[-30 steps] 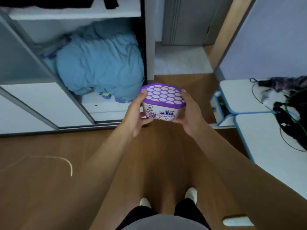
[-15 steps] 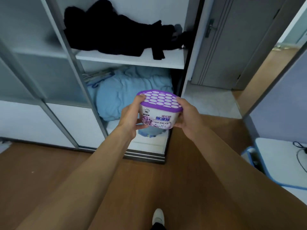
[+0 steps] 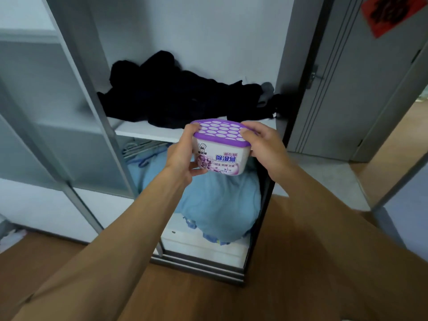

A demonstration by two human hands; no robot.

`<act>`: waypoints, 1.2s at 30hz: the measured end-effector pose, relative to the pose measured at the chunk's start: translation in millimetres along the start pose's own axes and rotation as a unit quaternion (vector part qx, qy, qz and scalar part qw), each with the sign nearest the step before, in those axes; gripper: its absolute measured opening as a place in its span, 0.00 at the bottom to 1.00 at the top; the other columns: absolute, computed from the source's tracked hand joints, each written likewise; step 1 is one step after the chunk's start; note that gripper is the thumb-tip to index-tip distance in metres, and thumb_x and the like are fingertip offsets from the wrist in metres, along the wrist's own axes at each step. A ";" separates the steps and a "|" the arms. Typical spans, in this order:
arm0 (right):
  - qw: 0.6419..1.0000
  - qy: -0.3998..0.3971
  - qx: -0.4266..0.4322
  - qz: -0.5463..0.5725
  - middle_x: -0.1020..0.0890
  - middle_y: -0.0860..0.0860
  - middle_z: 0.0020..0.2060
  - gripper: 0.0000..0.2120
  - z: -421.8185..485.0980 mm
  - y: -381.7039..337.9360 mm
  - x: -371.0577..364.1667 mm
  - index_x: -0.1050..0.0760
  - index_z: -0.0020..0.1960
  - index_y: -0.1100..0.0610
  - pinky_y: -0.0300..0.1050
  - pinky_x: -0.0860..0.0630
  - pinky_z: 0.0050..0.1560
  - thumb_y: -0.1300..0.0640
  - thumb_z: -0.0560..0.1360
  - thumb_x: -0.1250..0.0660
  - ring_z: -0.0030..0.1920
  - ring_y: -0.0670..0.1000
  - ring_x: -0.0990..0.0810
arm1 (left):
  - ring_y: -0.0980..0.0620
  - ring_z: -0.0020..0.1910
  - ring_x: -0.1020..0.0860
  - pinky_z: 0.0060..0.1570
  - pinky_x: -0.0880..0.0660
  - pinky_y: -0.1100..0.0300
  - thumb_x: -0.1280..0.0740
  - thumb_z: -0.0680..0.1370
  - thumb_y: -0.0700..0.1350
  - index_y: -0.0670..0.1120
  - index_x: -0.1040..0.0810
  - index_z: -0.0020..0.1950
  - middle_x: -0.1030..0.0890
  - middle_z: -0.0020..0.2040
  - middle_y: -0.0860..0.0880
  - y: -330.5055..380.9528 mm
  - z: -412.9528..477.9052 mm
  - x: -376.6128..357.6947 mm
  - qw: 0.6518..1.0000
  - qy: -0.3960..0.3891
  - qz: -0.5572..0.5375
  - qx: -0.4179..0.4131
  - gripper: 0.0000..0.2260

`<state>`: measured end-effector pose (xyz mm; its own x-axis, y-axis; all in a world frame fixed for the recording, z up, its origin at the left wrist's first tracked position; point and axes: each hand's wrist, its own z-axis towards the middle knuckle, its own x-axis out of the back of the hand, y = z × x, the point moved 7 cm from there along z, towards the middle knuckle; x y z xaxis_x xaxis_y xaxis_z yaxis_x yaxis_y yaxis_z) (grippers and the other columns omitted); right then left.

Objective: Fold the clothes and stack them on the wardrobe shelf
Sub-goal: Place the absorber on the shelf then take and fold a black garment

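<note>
Both hands hold a white tub (image 3: 220, 156) with a purple perforated lid in front of the open wardrobe. The left hand (image 3: 183, 156) curls round its left side, thumb underneath; the right hand (image 3: 264, 144) grips the right side, fingertips on the lid's edge. Behind the tub, a heap of unfolded black clothes (image 3: 176, 98) lies on the white wardrobe shelf (image 3: 148, 132). Below the shelf, a crumpled light blue quilt (image 3: 220, 198) fills the lower compartment above the wooden floor (image 3: 196, 295).

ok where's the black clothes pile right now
Head view, upper centre: the black clothes pile lies heaped on the white wardrobe shelf, behind the purple-lidded box and above the blue bedding.
</note>
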<state>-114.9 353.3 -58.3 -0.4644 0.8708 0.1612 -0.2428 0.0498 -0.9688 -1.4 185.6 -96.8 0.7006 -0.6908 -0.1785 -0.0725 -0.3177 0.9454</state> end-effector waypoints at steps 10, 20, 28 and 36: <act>0.982 -0.058 0.037 -0.174 0.17 0.43 0.53 0.27 103.4 -26.8 -36.8 0.27 0.66 0.52 0.38 0.21 0.51 0.46 0.71 0.23 0.52 0.41 0.17 | 0.49 0.34 0.15 0.32 0.20 0.56 0.31 0.71 0.64 0.45 0.16 0.53 0.13 0.39 0.49 72.1 119.9 -18.4 0.995 -0.092 0.038 -0.033 0.24; 0.939 -0.009 0.013 -0.344 0.23 0.38 0.48 0.24 219.0 -58.3 -63.4 0.30 0.55 0.43 0.29 0.24 0.37 0.47 0.66 0.20 0.47 0.37 0.20 | 0.45 0.42 0.14 0.37 0.17 0.50 0.29 0.71 0.64 0.50 0.17 0.49 0.13 0.36 0.51 142.3 245.5 -51.9 0.971 -0.226 0.079 -0.028 0.19; 0.925 0.064 -0.017 -0.373 0.20 0.43 0.52 0.31 286.8 -76.9 -10.6 0.29 0.62 0.49 0.41 0.20 0.50 0.50 0.65 0.18 0.53 0.44 0.20 | 0.43 0.49 0.15 0.49 0.17 0.43 0.29 0.71 0.67 0.50 0.19 0.57 0.14 0.49 0.47 172.2 296.6 -126.0 0.946 -0.316 0.067 -0.025 0.25; 0.830 0.149 0.007 -0.538 0.23 0.50 0.62 0.41 361.4 -91.9 49.2 0.34 0.70 0.50 0.55 0.24 0.59 0.40 0.64 0.20 0.62 0.53 0.24 | 0.49 0.57 0.22 0.54 0.24 0.52 0.45 0.82 0.63 0.52 0.25 0.64 0.21 0.60 0.50 197.6 344.0 -215.9 0.930 -0.344 0.082 -0.095 0.21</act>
<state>-423.2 214.8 106.7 0.2576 0.4080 0.8759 -0.3909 0.8730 -0.2916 -411.2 48.5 34.7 0.0656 -0.9930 -0.0981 0.0342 -0.0960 0.9948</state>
